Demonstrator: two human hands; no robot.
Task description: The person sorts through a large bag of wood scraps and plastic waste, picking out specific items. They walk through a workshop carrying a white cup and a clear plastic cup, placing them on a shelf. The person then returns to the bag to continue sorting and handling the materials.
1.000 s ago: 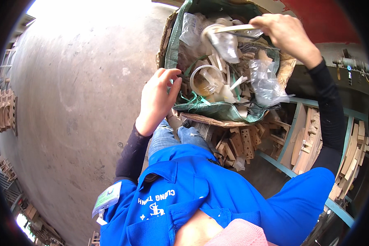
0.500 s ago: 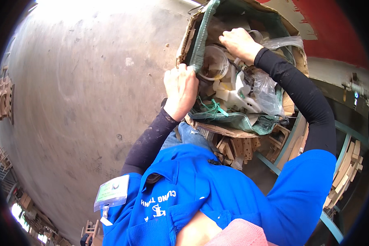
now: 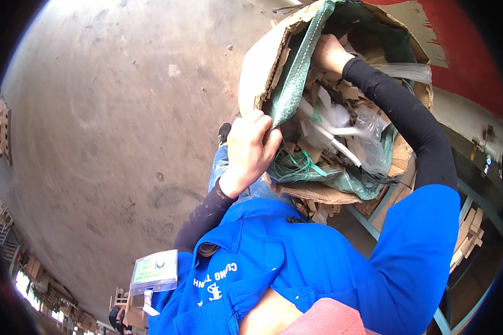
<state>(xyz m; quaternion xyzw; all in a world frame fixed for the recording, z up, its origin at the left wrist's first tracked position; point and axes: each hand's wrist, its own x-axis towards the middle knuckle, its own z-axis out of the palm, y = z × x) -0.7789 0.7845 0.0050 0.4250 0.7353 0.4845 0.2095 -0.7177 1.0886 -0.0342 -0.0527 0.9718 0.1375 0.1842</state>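
Note:
My left hand (image 3: 248, 149) is closed on the hem of a green woven sack (image 3: 300, 75) at the near left corner of a cardboard box (image 3: 261, 70). The sack lines the box and folds over its rim. My right hand (image 3: 331, 54) reaches down inside, near the far left wall; its fingertips are hidden, so I cannot tell what they touch. Among the scraps lie white foam pieces (image 3: 336, 114), crumpled clear plastic (image 3: 374, 146), torn cardboard bits and green plastic strapping (image 3: 307, 165).
Wooden pieces (image 3: 468, 237) are stacked on a blue-green metal rack (image 3: 364, 222) at the right. A concrete floor (image 3: 117, 111) stretches to the left. Behind the box stands a red and grey wall (image 3: 458, 44). A person (image 3: 117, 318) is at the far lower left.
My left hand has moved nearer me, pulling the sack's edge along. My right hand has gone deeper at the far left. A round clear plastic container no longer shows, and the scraps have shifted.

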